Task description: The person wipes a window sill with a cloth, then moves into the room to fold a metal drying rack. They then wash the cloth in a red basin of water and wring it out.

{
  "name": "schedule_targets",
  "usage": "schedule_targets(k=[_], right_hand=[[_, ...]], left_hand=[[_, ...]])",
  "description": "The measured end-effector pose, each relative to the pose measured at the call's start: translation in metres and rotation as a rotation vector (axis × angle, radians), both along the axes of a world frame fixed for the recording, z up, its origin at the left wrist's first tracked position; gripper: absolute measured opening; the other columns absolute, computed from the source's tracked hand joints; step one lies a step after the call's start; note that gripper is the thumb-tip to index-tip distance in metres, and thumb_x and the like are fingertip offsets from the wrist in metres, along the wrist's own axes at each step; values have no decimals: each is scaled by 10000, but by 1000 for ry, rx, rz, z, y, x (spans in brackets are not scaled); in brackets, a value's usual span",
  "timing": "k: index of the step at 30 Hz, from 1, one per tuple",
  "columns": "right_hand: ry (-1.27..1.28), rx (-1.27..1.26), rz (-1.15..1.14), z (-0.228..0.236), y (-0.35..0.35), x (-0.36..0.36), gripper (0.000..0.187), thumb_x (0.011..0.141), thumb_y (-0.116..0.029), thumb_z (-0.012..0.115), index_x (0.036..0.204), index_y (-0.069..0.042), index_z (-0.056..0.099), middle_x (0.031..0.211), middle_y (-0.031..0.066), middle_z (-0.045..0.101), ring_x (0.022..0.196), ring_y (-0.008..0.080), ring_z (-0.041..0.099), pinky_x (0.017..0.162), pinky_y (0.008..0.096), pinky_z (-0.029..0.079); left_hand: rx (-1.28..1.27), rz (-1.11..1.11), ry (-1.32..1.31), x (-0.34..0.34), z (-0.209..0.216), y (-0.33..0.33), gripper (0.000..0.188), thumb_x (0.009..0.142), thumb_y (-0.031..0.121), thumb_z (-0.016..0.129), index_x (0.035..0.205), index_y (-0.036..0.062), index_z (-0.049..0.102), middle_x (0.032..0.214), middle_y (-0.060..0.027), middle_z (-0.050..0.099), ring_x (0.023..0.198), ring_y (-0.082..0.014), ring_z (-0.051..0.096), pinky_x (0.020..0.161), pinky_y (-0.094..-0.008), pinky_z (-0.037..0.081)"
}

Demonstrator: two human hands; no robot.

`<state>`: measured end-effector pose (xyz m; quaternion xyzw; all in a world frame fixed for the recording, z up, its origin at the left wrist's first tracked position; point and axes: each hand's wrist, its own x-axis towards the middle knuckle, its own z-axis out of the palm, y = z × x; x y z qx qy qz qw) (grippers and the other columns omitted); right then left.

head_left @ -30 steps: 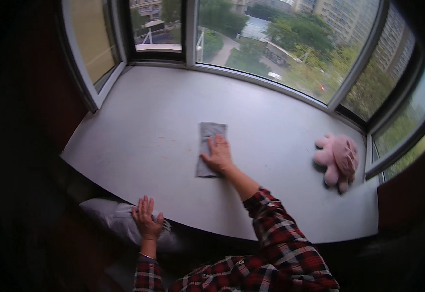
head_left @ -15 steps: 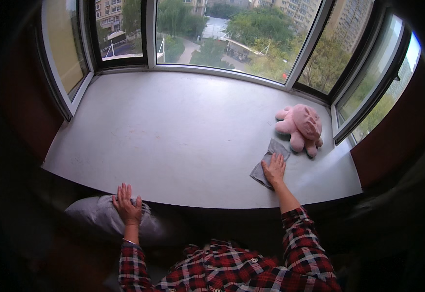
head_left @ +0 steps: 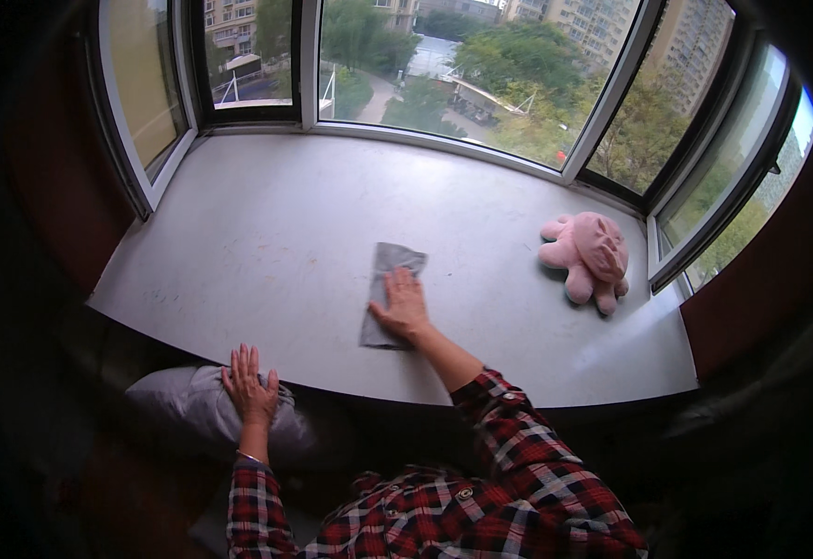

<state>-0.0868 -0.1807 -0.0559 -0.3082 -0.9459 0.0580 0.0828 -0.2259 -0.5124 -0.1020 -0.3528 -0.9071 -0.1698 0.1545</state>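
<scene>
"The right hand (head_left: 402, 306) is lying nearly flat, fingers extended; it is pressing on a grey cloth (head_left: 380, 276) rather than gripping it."

"Where is the cloth lying?"

"It is lying near the middle of the white windowsill (head_left: 285, 205); a pink plush octopus (head_left: 597, 256) is sitting well apart, to its right."

"And the left hand (head_left: 252, 399)?"

"It is resting open across the windowsill's front edge, grasping nothing; a grey fabric bundle (head_left: 178, 396) is bulging below."
</scene>
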Motion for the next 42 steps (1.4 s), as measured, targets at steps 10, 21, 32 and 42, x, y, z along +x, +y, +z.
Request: schedule_targets(k=[10, 21, 32, 42], right_hand=[[8, -101, 493, 12, -20, 53, 740, 890, -560, 387, 1440, -74, 297, 1511, 200, 190, 1422, 316, 115, 1145, 442, 75], [382, 60, -26, 45, 198, 185, 830, 736, -545, 665, 1408, -162, 364, 1449, 280, 254, 1358, 416, 243, 1027, 624, 234], [219, 291, -435, 86, 318, 352, 684, 664, -235, 684, 1301, -164, 446, 1163, 153, 462, 1067, 336, 481, 906, 487, 392], [365, 306, -142, 114, 229, 586, 170, 819, -74, 528, 969, -85, 606, 883, 134, 577, 882, 325, 566, 773, 421, 468]], left_hand=[[-176, 21, -410, -15, 32, 5, 628, 806, 389, 607, 1345, 107, 453, 1478, -110, 325, 1387, -278, 247, 1104, -561, 114], [-51, -332, -356, 179, 72, 225, 812, 836, 534, 547, 1460, 105, 256, 1537, -188, 90, 1425, -338, 61, 1093, -593, 24], [-239, -330, -320, 251, 67, 294, 774, 809, 482, 572, 1455, 161, 294, 1533, -164, 156, 1424, -307, 116, 1095, -583, 5], [-276, -296, -258, 243, 57, 290, 712, 837, 408, 545, 1457, 162, 296, 1528, -152, 184, 1420, -300, 145, 1095, -577, 45]])
